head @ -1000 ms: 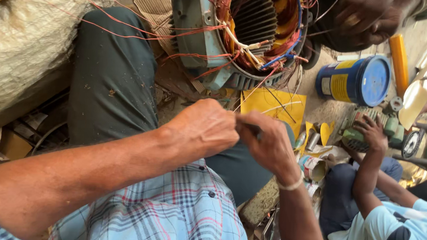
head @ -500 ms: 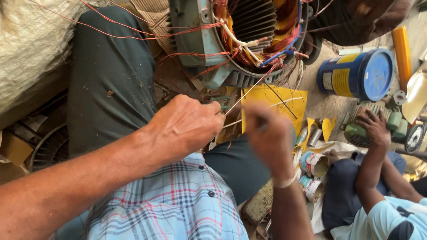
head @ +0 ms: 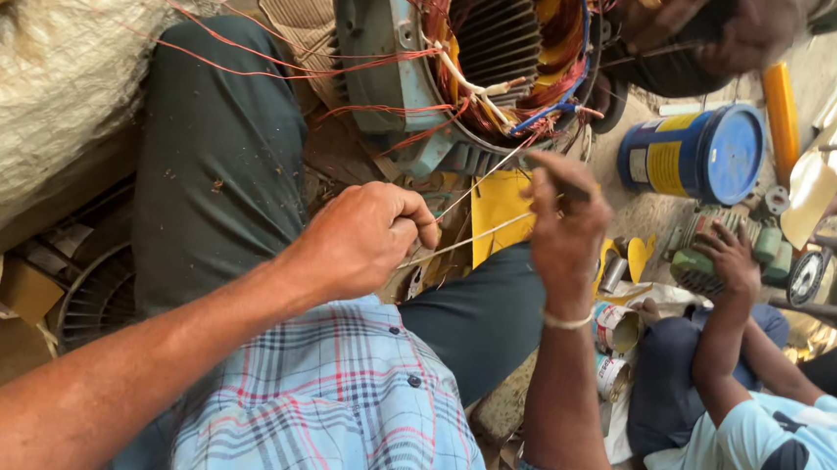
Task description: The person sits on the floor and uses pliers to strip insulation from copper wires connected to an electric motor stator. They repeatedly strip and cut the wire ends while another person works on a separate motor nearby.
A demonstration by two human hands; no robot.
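Observation:
A grey-green electric motor stator with orange-red copper windings lies on its side before my knees. My left hand is closed around a thin pale cord. The cord stretches to my right hand, which pinches its other end together with a small dark tool. A second pale strand runs from my hands up to the windings. Loose red wires trail from the stator to the left.
A big white woven sack fills the left. A blue and yellow can lies on its side at the right. Another person in a light blue shirt sits at lower right, a hand on a small green motor. Yellow paper lies under my hands.
My hands, close together a second ago, have drawn apart. The right hand has risen toward the stator, pulling the cord taut between them.

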